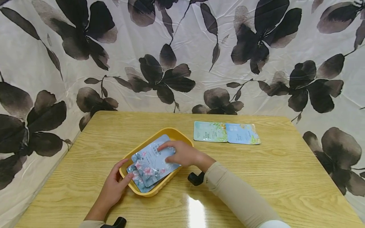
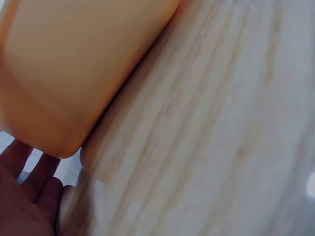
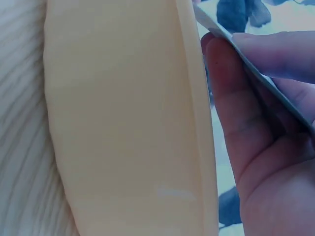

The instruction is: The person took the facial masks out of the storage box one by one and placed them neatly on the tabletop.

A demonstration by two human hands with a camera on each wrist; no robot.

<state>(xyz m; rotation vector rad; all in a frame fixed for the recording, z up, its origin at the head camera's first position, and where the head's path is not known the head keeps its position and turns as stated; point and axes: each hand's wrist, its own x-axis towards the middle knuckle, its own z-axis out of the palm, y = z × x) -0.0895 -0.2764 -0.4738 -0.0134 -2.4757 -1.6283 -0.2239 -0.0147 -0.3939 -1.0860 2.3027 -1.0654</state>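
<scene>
A yellow plastic basket (image 1: 155,192) stands slantwise on the table, with flat blue floral sachets inside it. My right hand (image 1: 183,154) grips the top blue sachet (image 1: 152,160) at its right side. In the right wrist view that sachet's edge (image 3: 294,109) lies between the thumb and the fingers, beside the basket's wall (image 3: 123,118). Under it, another blue floral sachet (image 1: 138,181) shows at the basket's near left end. My left hand (image 1: 114,183) holds the basket's left end, its fingers (image 2: 44,172) against the outer corner in the left wrist view.
Right of the basket, toward the back of the wooden table (image 1: 245,171), a green sachet (image 1: 210,131) and a light blue sachet (image 1: 242,133) lie side by side. A floral cloth (image 1: 182,38) hangs behind the table. Black wrist mounts (image 1: 195,179) sit by both sleeves.
</scene>
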